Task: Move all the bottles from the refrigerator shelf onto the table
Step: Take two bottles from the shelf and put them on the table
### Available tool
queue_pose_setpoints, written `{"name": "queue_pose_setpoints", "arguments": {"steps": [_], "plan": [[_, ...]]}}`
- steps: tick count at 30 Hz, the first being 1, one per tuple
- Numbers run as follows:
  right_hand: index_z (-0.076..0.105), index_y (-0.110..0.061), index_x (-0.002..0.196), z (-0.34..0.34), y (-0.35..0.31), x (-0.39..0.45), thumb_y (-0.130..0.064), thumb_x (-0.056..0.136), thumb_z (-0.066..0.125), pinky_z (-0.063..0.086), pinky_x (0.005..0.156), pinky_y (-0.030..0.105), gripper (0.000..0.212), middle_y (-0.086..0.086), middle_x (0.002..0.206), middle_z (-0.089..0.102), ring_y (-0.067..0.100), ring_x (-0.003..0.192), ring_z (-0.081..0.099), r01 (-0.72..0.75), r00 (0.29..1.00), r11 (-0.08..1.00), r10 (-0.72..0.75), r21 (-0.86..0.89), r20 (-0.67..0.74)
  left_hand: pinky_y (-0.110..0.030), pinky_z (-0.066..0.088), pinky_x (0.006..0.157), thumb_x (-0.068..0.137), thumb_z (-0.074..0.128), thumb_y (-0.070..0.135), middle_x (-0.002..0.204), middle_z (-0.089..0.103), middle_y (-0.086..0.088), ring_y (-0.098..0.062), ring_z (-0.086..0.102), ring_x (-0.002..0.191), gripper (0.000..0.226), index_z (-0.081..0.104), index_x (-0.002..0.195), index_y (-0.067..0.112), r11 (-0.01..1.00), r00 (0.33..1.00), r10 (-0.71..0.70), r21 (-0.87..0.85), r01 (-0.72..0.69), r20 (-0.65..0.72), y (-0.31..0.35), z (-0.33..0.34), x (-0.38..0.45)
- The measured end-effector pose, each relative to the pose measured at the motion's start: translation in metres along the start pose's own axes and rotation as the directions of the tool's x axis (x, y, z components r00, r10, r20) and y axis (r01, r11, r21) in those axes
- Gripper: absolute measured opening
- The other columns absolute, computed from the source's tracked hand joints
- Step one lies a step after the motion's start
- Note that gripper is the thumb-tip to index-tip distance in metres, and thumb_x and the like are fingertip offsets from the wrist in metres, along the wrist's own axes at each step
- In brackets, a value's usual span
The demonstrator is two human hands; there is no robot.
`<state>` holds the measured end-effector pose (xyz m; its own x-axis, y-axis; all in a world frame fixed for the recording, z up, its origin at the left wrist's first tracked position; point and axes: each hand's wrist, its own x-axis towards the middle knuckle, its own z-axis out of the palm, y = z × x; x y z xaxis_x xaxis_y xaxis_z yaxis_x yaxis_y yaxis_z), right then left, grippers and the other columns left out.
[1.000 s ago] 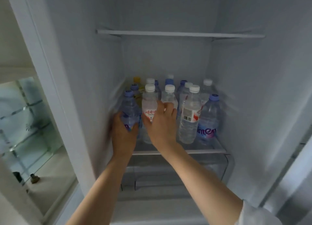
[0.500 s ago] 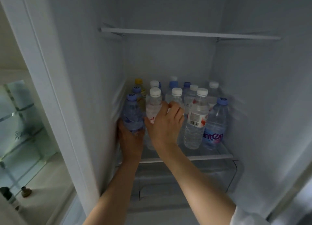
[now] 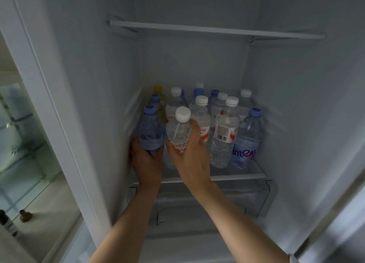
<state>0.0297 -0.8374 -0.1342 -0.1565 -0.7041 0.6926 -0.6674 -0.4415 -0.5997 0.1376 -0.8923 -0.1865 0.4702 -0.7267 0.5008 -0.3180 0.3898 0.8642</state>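
Note:
Several water bottles stand on the refrigerator shelf (image 3: 237, 176). My left hand (image 3: 146, 162) grips a blue-capped, blue-tinted bottle (image 3: 151, 130) at the shelf's front left, lifted a little. My right hand (image 3: 189, 156) grips a white-capped clear bottle with a red label (image 3: 178, 131), raised and tilted toward me. Right of it stand a white-capped bottle with a barcode label (image 3: 223, 136) and a blue-capped bottle with purple lettering (image 3: 245, 142). Behind them are more white-, blue- and yellow-capped bottles (image 3: 201, 105), partly hidden.
An upper shelf (image 3: 217, 29) spans the compartment above the bottles. A clear drawer (image 3: 264, 199) sits under the bottle shelf. The refrigerator's left wall (image 3: 94, 105) is close to my left hand. Outside at the left lies a pale surface with small dark objects (image 3: 24, 215).
Both hands have closed round their bottles and lifted them. The white-capped bottle in my right hand has risen and tilted toward me; the blue bottle is slightly raised.

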Motion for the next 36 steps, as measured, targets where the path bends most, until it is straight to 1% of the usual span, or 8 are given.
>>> {"name": "queue_pose_setpoints", "arguments": {"steps": [5,9,13,19,25,30,33,36], "plan": [[0.026,-0.02,0.14,-0.007,0.002,-0.007,-0.032,0.083,0.073,0.052,0.094,0.03,0.075,0.003,0.135,0.052,0.016,0.121,0.056,-0.022,1.0,0.978,0.023,0.205,0.001,-0.04,0.049,0.092,0.064,0.083,0.019,0.117,0.064,-0.021,-0.036,0.059,0.109,0.066,0.057,0.121,-0.003,0.985,1.0,-0.024,0.172,0.027,-0.016,0.014,-0.004,-0.006],[0.033,-0.015,0.137,-0.021,0.005,-0.012,-0.026,0.08,0.076,0.047,0.098,0.02,0.072,-0.003,0.13,0.054,0.009,0.12,0.054,-0.041,0.999,0.947,0.047,0.319,-0.011,-0.046,0.051,0.085,0.06,0.087,0.015,0.103,0.064,-0.025,-0.042,0.06,0.098,0.056,0.059,0.105,-0.005,0.968,0.996,-0.07,0.237,0.08,-0.05,0.033,-0.011,-0.02],[0.037,-0.018,0.136,-0.044,0.002,-0.015,-0.023,0.079,0.077,0.045,0.092,0.012,0.07,-0.009,0.125,0.057,-0.001,0.113,0.056,-0.078,0.995,0.925,0.096,0.371,-0.03,-0.029,0.044,0.087,0.069,0.083,0.024,0.111,0.051,0.004,-0.014,0.051,0.1,0.061,0.051,0.12,0.012,0.982,0.996,-0.073,0.169,0.079,-0.044,0.049,-0.024,-0.04],[0.036,-0.021,0.138,-0.079,-0.014,-0.028,-0.023,0.076,0.078,0.049,0.097,0.028,0.075,-0.008,0.127,0.056,0.006,0.115,0.057,-0.079,0.989,0.937,0.115,0.34,-0.087,-0.046,0.056,0.082,0.052,0.083,0.038,0.106,0.063,-0.009,-0.029,0.064,0.094,0.065,0.056,0.109,0.02,0.996,0.997,-0.078,0.037,0.077,0.023,0.066,-0.043,-0.054],[0.04,-0.008,0.134,-0.11,-0.031,-0.077,-0.018,0.072,0.082,0.054,0.088,0.026,0.076,-0.009,0.117,0.059,0.007,0.105,0.062,-0.091,0.968,0.948,0.156,0.304,-0.199,-0.03,0.053,0.071,0.055,0.091,0.022,0.102,0.065,0.001,-0.008,0.062,0.084,0.061,0.055,0.104,0.024,0.997,0.991,-0.044,-0.051,0.05,0.125,0.1,-0.085,-0.087],[0.045,-0.014,0.127,-0.142,-0.062,-0.149,-0.023,0.069,0.083,0.054,0.08,0.02,0.07,-0.012,0.11,0.062,0.004,0.098,0.064,-0.219,0.927,0.925,0.297,0.309,-0.229,-0.009,0.046,0.063,0.057,0.091,0.021,0.093,0.064,0.011,0.006,0.06,0.077,0.064,0.053,0.108,0.019,0.993,0.948,-0.021,-0.103,0.056,0.319,0.113,-0.132,-0.135],[0.055,-0.016,0.115,-0.163,-0.078,-0.198,-0.026,0.069,0.083,0.049,0.072,0.012,0.055,-0.014,0.097,0.065,0.0,0.086,0.063,-0.303,0.893,0.917,0.368,0.259,-0.258,-0.019,0.051,0.069,0.056,0.091,0.018,0.091,0.066,0.014,-0.001,0.064,0.081,0.063,0.054,0.107,0.02,0.99,0.898,0.007,-0.131,0.056,0.441,0.115,-0.157,-0.168],[0.057,-0.016,0.115,-0.187,-0.091,-0.248,-0.029,0.068,0.084,0.053,0.074,0.019,0.056,-0.01,0.1,0.067,0.006,0.089,0.065,-0.399,0.847,0.892,0.448,0.214,-0.286,-0.027,0.053,0.069,0.055,0.092,0.021,0.092,0.064,0.014,-0.007,0.065,0.084,0.064,0.052,0.105,0.022,0.99,0.822,0.031,-0.131,0.053,0.568,0.118,-0.175,-0.206]]}}
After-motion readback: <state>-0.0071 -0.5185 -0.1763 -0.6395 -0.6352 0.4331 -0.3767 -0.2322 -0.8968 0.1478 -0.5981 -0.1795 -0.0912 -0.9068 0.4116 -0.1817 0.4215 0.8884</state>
